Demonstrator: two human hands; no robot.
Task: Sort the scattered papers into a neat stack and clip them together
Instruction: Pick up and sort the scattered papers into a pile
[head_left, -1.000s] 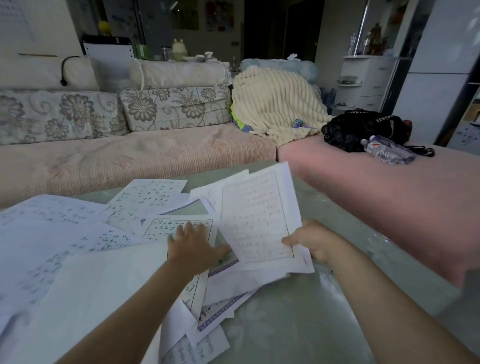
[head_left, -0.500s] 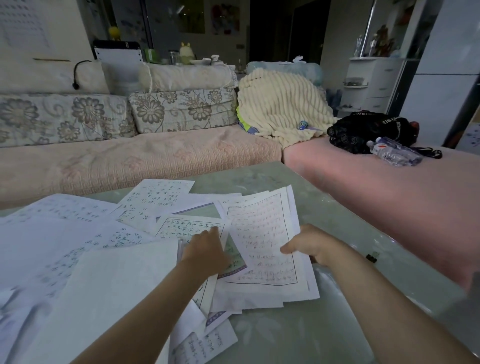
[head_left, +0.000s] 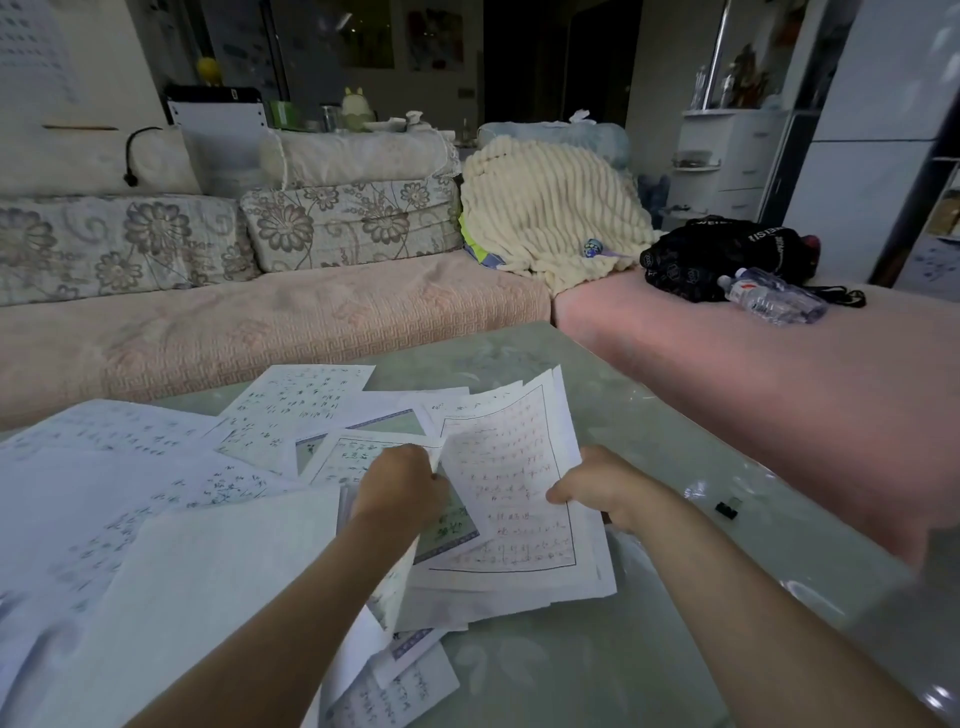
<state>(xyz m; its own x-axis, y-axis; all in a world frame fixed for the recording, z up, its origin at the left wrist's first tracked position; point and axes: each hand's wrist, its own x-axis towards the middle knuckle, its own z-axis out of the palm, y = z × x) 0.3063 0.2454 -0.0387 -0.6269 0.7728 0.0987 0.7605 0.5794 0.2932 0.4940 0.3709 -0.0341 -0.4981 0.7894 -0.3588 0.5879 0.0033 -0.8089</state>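
Several handwritten sheets lie scattered over the left and middle of the glass table (head_left: 597, 665). A small stack of papers (head_left: 511, 493) with a framed, written page on top sits in the middle, its far end lifted off the table. My right hand (head_left: 602, 483) grips the stack's right edge. My left hand (head_left: 402, 486) pinches its left edge with curled fingers, resting over a green-bordered sheet (head_left: 452, 530). A black binder clip (head_left: 727, 508) lies on the table to the right of my right hand.
Loose papers (head_left: 130, 519) cover the table's left side. A pink-covered sofa (head_left: 260, 327) wraps around the table at back and right. On it lie a cream blanket (head_left: 550, 208), a black bag (head_left: 722, 257) and a plastic water bottle (head_left: 769, 299).
My left hand went from lying flat on the sheets to pinching the stack's left edge. The stack's far end has risen, and both hands now hold it.
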